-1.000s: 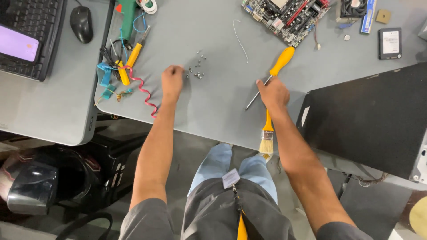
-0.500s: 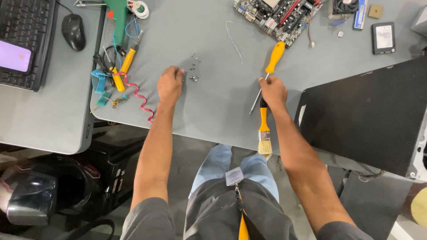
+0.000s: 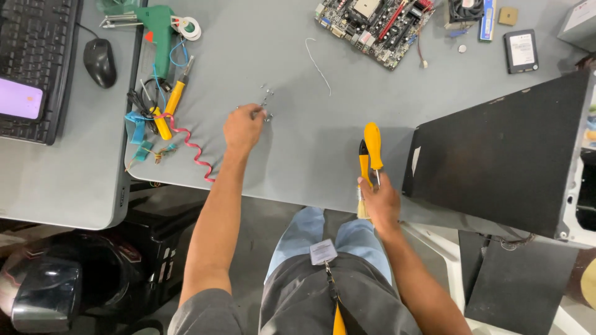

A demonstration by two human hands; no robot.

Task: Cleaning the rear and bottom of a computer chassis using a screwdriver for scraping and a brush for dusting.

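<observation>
A: Starting at the far left, the black keyboard (image 3: pixel 37 56) with a phone lying on it and the black computer mouse (image 3: pixel 100 62) sit on the lighter side desk, untouched. On the grey desk (image 3: pixel 298 161) next to them lie the green glue gun (image 3: pixel 158 34), the yellow-handled tools in a tangle of wires (image 3: pixel 162 111) and the coiled red wire (image 3: pixel 194 149).

B: And the left hand (image 3: pixel 243 129)?

A: It reaches a little farther up the desk than half a second ago, its fingertips pinched down among the small scattered silver screws (image 3: pixel 264 102). It seems to be closing on one of them, though whether a screw is actually held between the fingers cannot be told.

B: What has changed on the right?

A: The right hand (image 3: pixel 380 201) has drawn back toward the desk's near edge. A second ago the yellow-handled screwdriver (image 3: pixel 372 146) lay slanted on the desk under that hand; now the hand is wrapped around its lower part and holds it pointing up the desk, gripped together with the yellow-and-black-handled paintbrush (image 3: pixel 364 164).

B: So what does that suggest?

A: The tool is in hand while the other picks at screws. Farther right, the green circuit board (image 3: pixel 372 25) lies at the top and the black computer case panel (image 3: pixel 496 155) rests near the right hand.
</observation>
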